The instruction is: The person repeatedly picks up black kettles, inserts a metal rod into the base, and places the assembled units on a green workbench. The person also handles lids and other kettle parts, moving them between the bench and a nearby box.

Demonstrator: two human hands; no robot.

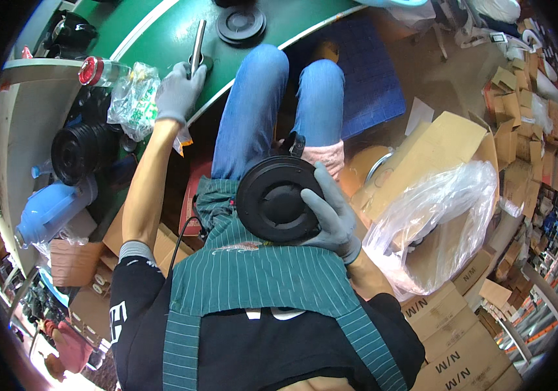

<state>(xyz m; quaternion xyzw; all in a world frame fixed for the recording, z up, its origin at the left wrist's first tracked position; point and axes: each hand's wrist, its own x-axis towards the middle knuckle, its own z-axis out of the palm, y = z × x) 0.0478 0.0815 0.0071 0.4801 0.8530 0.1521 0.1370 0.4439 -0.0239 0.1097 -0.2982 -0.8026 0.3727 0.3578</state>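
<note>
My right hand (pixel 336 212), in a grey glove, is closed round the edge of a round black disc-shaped part (pixel 277 203). The part lies face up over my lap, and a small black piece sticks out at its far edge. My left hand (pixel 180 95), gloved too, is at the green table on the left, with its fingers closed around the lower end of a shiny metal rod (pixel 198 43). A dark round end shows beside those fingers; its kind I cannot tell. Black round lids (pixel 241 25) lie stacked on the green table (pixel 161 40), beyond the rod.
Beside my left wrist sit a crumpled clear plastic bag (pixel 137 104) and a red-capped jar (pixel 96 72). Farther left are stacked black round parts (pixel 77 153) and a blue bottle (pixel 54 212). A carton (pixel 432 153) with a clear plastic liner (pixel 445 215) stands at my right.
</note>
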